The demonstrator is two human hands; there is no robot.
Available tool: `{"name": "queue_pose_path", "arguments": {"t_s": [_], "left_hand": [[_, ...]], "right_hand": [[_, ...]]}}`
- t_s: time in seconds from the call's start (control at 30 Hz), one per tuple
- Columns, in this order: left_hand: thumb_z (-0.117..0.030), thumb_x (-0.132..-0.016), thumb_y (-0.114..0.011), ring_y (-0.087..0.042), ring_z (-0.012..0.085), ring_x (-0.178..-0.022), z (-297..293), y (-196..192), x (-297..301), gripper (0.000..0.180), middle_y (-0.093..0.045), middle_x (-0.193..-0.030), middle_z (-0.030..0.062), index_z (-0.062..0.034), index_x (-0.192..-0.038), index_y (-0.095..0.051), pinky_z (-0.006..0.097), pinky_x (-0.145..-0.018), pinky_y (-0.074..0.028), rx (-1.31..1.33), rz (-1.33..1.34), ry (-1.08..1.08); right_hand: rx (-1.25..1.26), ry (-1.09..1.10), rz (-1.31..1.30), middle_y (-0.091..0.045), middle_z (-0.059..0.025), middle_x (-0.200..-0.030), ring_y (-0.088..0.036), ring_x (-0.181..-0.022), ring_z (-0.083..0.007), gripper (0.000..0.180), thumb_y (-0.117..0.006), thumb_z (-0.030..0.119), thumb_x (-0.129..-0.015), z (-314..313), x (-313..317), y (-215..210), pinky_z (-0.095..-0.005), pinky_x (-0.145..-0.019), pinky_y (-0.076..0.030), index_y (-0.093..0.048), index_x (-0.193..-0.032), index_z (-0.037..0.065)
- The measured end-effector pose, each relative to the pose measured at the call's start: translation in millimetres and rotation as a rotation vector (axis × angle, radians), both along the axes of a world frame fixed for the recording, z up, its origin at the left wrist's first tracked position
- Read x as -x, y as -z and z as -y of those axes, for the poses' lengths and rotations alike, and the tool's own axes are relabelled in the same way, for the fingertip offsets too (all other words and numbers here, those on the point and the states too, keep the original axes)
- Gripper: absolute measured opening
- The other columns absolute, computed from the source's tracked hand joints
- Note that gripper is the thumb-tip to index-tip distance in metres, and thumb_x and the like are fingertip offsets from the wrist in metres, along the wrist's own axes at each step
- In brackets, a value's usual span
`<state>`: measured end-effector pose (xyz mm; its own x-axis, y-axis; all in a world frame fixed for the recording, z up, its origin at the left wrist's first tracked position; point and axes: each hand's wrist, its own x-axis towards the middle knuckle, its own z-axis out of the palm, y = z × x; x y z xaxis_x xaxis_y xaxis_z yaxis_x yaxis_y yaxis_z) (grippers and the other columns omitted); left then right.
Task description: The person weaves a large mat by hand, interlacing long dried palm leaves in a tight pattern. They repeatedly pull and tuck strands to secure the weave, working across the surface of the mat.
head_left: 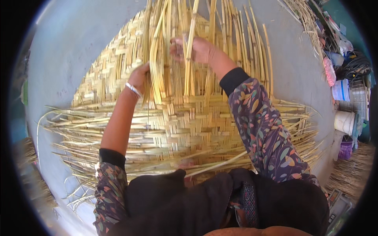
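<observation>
While 2 hands (pixel 199 50) sit apart among long strips (pixel 156 84), grip unclear, yellow-tan woven mat (pixel 193 126), blocky pattern, fringed sides

Left hand (pixel 138 77) partly hidden, strips (pixel 191 30) cropped above

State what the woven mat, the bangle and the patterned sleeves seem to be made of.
Woven mat: probably split bamboo or cane, unpainted with a slight sheen; its straw-yellow strips show node-like joints.
Bangle: perhaps metal, pale and smooth with a bright shine, though plastic is possible.
Patterned sleeves: soft, matte cloth, judging by the folds.
</observation>
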<state>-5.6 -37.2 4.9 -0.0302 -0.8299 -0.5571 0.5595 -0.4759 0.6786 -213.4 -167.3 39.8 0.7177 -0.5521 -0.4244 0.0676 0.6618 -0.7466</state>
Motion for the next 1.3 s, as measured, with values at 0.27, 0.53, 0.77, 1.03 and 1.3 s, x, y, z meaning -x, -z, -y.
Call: {"name": "queue_pose_path", "arguments": {"t_s": [0.27,0.53,0.77,1.03,1.3], "left_hand": [[-0.017,-0.093,-0.045,-0.066,0.0184,-0.076,2.0,2.8,-3.3,0.027,-0.066,-0.091,0.0118,0.0018,-0.108,-0.057,0.033,-0.068,-0.057,-0.035,-0.015,-0.065],[-0.016,-0.092,-0.045,-0.064,0.0181,-0.075,1.3,-6.1,1.3,0.023,-0.064,-0.089,0.0092,-0.0011,-0.104,-0.057,0.032,-0.067,-0.056,0.019,0.018,0.003],[-0.017,-0.093,-0.044,-0.062,0.0170,-0.073,15.3,27.4,-4.3,0.025,-0.063,-0.091,0.0084,-0.0017,-0.109,-0.055,0.031,-0.064,-0.055,0.108,0.256,0.110],[-0.013,-0.092,-0.051,-0.058,0.0131,-0.069,6.0,-31.8,12.1,0.024,-0.061,-0.082,0.0048,0.0004,-0.110,-0.058,0.027,-0.061,-0.051,0.047,0.193,0.383],[-0.012,-0.086,-0.062,-0.062,0.0170,-0.089,13.7,-8.5,-4.2,0.028,-0.065,-0.093,0.0088,0.0018,-0.111,-0.060,0.030,-0.078,-0.050,0.331,0.212,0.724]], "right_hand": [[0.068,-0.197,0.260,-0.063,-0.0148,-0.102,-0.063,-0.094,-0.0236,0.033,-0.046,0.026,-0.096,-19.9,-6.3,-13.0,-0.0372,-0.086,-0.053,-0.055,-0.111,-0.002],[0.068,0.005,0.043,-0.060,-0.0168,-0.108,-0.061,-0.098,-0.0275,0.043,-0.050,0.028,-0.093,-17.6,-22.0,4.6,-0.0399,-0.087,-0.054,-0.046,-0.122,-0.003],[-0.072,0.046,0.214,-0.058,-0.0156,-0.113,-0.061,-0.099,-0.0270,0.041,-0.054,0.021,-0.091,-23.6,-25.1,-10.9,-0.0389,-0.089,-0.052,-0.044,-0.125,-0.001],[0.247,0.116,-0.119,-0.061,-0.0044,-0.088,-0.058,-0.073,-0.0142,0.047,-0.060,0.006,-0.084,-21.0,-40.8,-29.4,-0.0278,-0.067,-0.052,-0.044,-0.129,0.007],[0.411,0.332,-0.208,-0.058,-0.0152,-0.102,-0.061,-0.073,-0.0191,0.074,-0.064,0.004,-0.082,-9.1,-42.1,-42.0,-0.0280,-0.061,-0.053,-0.020,-0.141,0.003]]}}
